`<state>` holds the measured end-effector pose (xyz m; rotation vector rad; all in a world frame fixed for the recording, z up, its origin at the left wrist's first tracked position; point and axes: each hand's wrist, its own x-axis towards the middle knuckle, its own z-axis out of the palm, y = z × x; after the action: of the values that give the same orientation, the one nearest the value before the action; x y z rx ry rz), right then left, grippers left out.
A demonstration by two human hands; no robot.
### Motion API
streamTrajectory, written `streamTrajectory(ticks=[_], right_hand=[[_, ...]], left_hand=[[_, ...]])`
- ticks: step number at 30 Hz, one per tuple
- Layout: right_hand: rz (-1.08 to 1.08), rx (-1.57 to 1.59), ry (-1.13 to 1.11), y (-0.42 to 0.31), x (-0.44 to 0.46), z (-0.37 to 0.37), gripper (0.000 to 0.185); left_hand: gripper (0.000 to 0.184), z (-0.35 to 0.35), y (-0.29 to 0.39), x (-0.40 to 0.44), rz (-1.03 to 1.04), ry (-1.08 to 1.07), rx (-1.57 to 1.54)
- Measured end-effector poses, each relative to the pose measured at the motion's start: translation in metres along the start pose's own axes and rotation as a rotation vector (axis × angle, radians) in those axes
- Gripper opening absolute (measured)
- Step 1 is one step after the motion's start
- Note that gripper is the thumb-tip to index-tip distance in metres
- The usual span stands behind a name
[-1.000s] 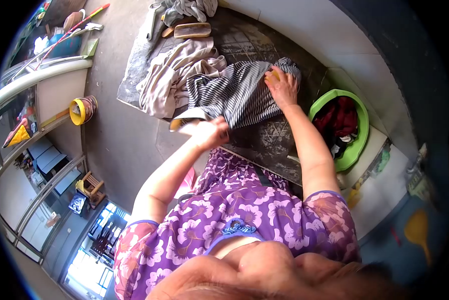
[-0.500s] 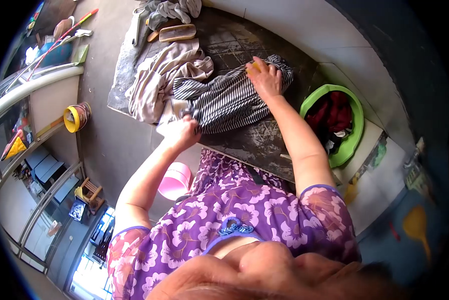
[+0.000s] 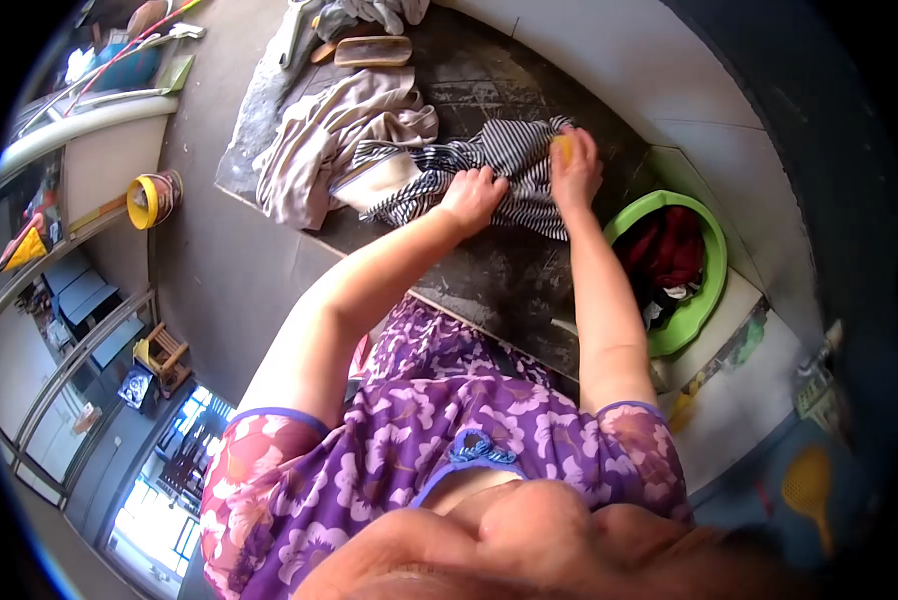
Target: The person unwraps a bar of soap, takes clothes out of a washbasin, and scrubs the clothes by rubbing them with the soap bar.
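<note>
A black-and-white striped garment (image 3: 524, 150) lies bunched on the dark slab (image 3: 469, 280), its pale inner side showing at the left end. My left hand (image 3: 474, 200) is closed on a fold of the cloth near its middle. At the garment's right end, my right hand (image 3: 576, 172) grips a small yellow bar of soap (image 3: 564, 150), fingers curled round it and resting against the stripes. Beside the striped cloth, to the left, a crumpled beige garment (image 3: 314, 150) touches it.
A wooden scrub brush (image 3: 373, 51) and grey cloths (image 3: 369, 12) sit at the slab's far end. To the right stands a green basin (image 3: 704, 300) holding dark red and black clothes. A yellow bucket (image 3: 143, 203) is on the floor at left. A white wall borders the slab's far side.
My left hand has moved right along the striped garment, which is now gathered toward the right and shows its pale inside. My right hand has shifted slightly right with the yellow soap.
</note>
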<state>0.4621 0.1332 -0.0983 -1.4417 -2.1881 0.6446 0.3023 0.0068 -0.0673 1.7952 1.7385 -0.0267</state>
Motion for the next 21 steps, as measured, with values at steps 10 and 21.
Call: streamTrajectory(ticks=[10,21], right_hand=[[-0.004,0.9,0.102,-0.174,0.051,-0.082,0.037],[-0.517,0.066,-0.722,-0.294,-0.014,0.142,0.032]], left_hand=[[0.043,-0.154,-0.055,-0.146,-0.207,0.895,-0.652],[0.032,-0.027,-0.214,-0.182,-0.517,0.53,0.108]])
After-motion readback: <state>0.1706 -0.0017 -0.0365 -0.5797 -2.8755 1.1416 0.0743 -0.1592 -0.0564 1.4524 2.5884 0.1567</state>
